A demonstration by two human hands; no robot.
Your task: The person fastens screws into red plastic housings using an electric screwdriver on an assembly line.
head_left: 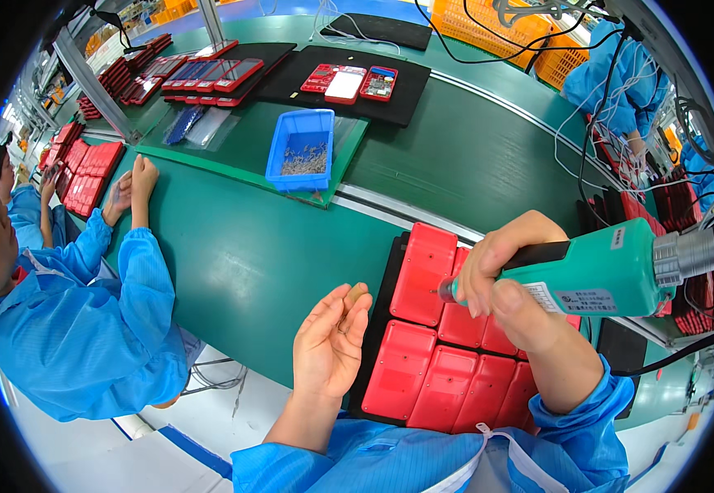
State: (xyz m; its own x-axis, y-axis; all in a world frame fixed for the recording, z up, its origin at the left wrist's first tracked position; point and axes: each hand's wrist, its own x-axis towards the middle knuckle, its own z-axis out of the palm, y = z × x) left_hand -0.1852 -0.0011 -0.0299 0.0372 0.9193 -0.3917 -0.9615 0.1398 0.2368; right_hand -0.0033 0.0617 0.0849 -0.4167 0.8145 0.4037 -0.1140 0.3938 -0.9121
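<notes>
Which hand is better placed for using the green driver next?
Likely the right hand: it grips the green power driver above the red casings; the left hand, beside them, holds no driver.

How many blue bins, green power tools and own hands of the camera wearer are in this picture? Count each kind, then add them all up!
Blue bin: 1
Green power tool: 1
Camera wearer's hands, left hand and right hand: 2
Total: 4
</notes>
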